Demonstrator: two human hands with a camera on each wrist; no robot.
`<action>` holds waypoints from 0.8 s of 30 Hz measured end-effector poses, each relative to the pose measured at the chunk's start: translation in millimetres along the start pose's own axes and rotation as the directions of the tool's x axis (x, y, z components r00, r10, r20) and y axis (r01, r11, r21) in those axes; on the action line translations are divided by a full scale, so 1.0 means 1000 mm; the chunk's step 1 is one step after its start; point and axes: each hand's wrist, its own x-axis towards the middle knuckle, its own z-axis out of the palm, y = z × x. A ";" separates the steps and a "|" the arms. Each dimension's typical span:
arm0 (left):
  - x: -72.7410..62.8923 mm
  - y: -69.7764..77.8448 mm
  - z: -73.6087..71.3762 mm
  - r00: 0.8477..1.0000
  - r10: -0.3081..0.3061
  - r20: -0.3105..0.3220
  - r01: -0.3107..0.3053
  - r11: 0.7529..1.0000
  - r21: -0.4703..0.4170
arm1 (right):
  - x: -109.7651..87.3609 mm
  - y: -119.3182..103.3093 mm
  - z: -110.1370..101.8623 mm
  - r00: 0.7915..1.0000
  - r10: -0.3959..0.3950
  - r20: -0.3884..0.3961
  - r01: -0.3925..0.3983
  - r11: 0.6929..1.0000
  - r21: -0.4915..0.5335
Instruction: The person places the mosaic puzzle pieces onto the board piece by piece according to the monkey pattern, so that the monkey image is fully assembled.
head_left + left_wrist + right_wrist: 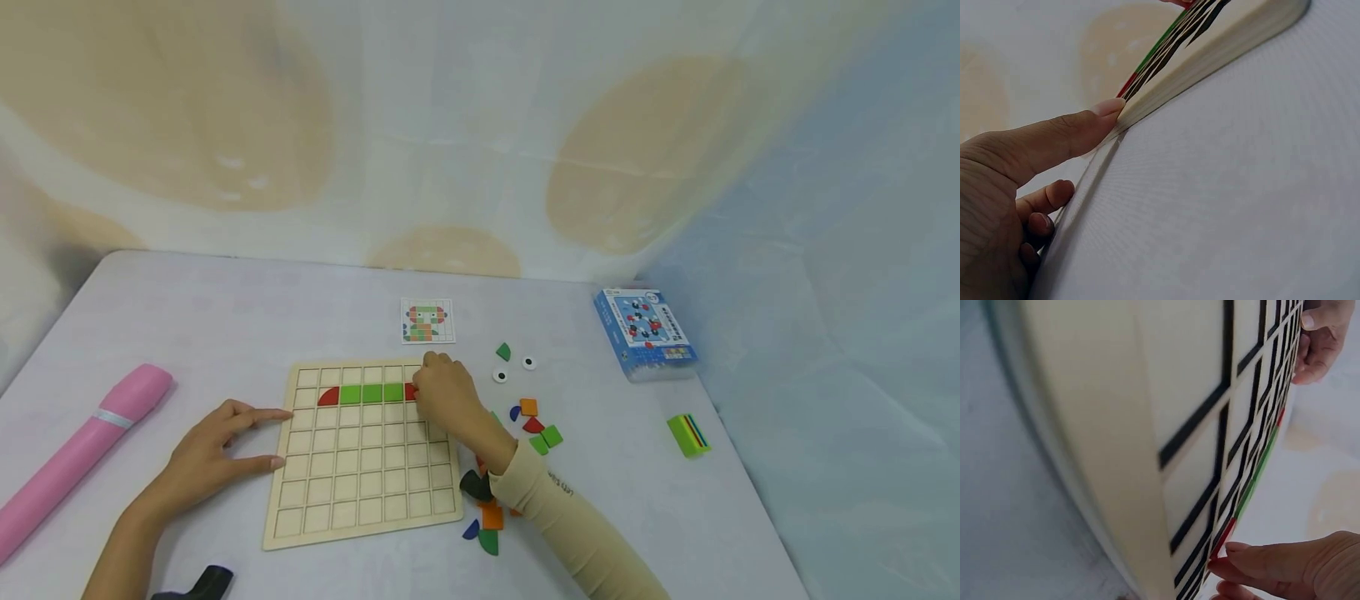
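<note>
A pale wooden grid board [345, 487] lies in front of me. Along its second row from the top run a red quarter-circle piece [328, 397], several green square pieces [372, 393] and another red piece [409, 391]. My right hand [450, 396] is at that right-hand red piece, its thumb and index finger pinching the end of it in the right wrist view; the hand covers part of the piece from above. At the board's left edge, my left hand [206, 454] rests its outstretched thumb and index finger, the other fingers being loosely bent.
Loose coloured pieces [492, 517] lie right of the board, partly under my right forearm, with two eye discs [528, 363] farther back. Behind the board is a pattern card [427, 322]. A blue box [647, 333], green stack [687, 436], pink roll [82, 467] and black object [206, 583] surround it.
</note>
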 end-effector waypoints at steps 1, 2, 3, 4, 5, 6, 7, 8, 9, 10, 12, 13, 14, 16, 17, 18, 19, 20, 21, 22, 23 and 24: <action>0.000 0.000 0.000 1.000 0.001 -0.002 -0.001 1.000 -0.002 | -0.001 -0.001 0.001 1.000 -0.010 -0.011 0.010 1.000 -0.024; 0.000 0.000 0.000 1.000 0.000 -0.004 0.000 1.000 0.000 | -0.003 -0.002 0.001 1.000 -0.020 -0.021 0.019 0.999 -0.046; 0.000 0.000 0.000 1.000 -0.002 -0.003 0.002 1.000 0.002 | -0.004 -0.002 0.001 0.999 -0.032 -0.027 0.030 0.997 -0.066; -0.001 0.000 0.000 1.000 -0.003 -0.002 0.003 1.000 0.003 | -0.005 -0.003 0.001 0.999 -0.043 -0.028 0.041 0.996 -0.084; -0.001 0.000 0.000 1.000 -0.006 0.000 0.006 1.000 0.004 | -0.007 -0.003 0.001 0.998 -0.052 -0.027 0.049 0.994 -0.100; -0.001 0.000 0.000 1.000 -0.010 0.000 0.010 1.000 0.004 | -0.008 -0.002 0.001 0.998 -0.054 -0.023 0.051 0.994 -0.094; -0.001 0.000 -0.001 1.000 -0.014 0.002 0.014 1.000 0.004 | -0.009 -0.001 0.000 0.999 -0.049 -0.011 0.048 0.996 -0.074; -0.001 0.000 -0.001 1.000 -0.015 0.001 0.015 1.000 0.006 | -0.010 0.000 -0.001 0.999 -0.043 0.003 0.043 0.998 -0.043; -0.001 0.000 -0.001 1.000 -0.017 0.002 0.017 1.000 0.005 | -0.010 0.003 -0.002 0.999 -0.036 0.019 0.036 0.999 0.000; 0.000 0.000 0.000 1.000 -0.019 0.004 0.019 1.000 0.003 | -0.011 0.006 -0.003 0.999 -0.027 0.036 0.025 0.999 0.046; 0.000 -0.001 0.000 1.000 -0.019 0.009 0.019 1.000 0.002 | -0.012 0.012 -0.006 0.998 -0.012 0.060 0.004 0.989 0.146; 0.000 -0.001 0.000 1.000 -0.018 0.012 0.018 1.000 0.001 | -0.013 0.016 -0.007 0.997 -0.010 0.072 -0.004 0.982 0.190; 0.000 -0.001 0.001 1.000 -0.016 0.013 0.016 1.000 0.001 | -0.014 0.020 -0.009 0.997 -0.009 0.079 -0.009 0.974 0.225; -0.001 -0.001 0.000 1.000 -0.015 0.017 0.015 1.000 -0.005 | -0.016 0.027 -0.014 0.997 -0.004 0.083 -0.019 0.962 0.272; -0.001 -0.001 0.000 1.000 -0.014 0.017 0.014 1.000 -0.006 | -0.018 0.031 -0.016 0.996 0.000 0.084 -0.025 0.955 0.296; -0.001 -0.001 0.000 1.000 -0.013 0.016 0.013 1.000 -0.008 | -0.019 0.035 -0.018 0.996 0.011 0.089 -0.039 0.946 0.322; -0.001 -0.001 -0.001 1.000 -0.013 0.015 0.013 1.000 -0.010 | -0.021 0.039 -0.020 0.996 0.016 0.089 -0.046 0.940 0.337; -0.001 -0.001 -0.001 1.000 -0.013 0.014 0.013 1.000 -0.010 | -0.022 0.043 -0.021 0.996 0.026 0.087 -0.055 0.935 0.349; -0.001 0.000 -0.001 1.000 -0.013 0.014 0.013 1.000 -0.010 | -0.023 0.048 -0.022 0.996 0.035 0.082 -0.062 0.932 0.356; -0.001 0.000 -0.002 1.000 -0.014 0.015 0.014 1.000 -0.009 | -0.025 0.053 -0.022 0.996 0.048 0.080 -0.074 0.929 0.362; 0.000 0.000 -0.002 1.000 -0.015 0.017 0.015 1.000 -0.009 | -0.026 0.058 -0.023 0.995 0.065 0.078 -0.089 0.927 0.363; 0.000 0.001 -0.002 1.000 -0.017 0.020 0.017 1.000 -0.007 | -0.027 0.063 -0.022 0.994 0.081 0.073 -0.102 0.927 0.361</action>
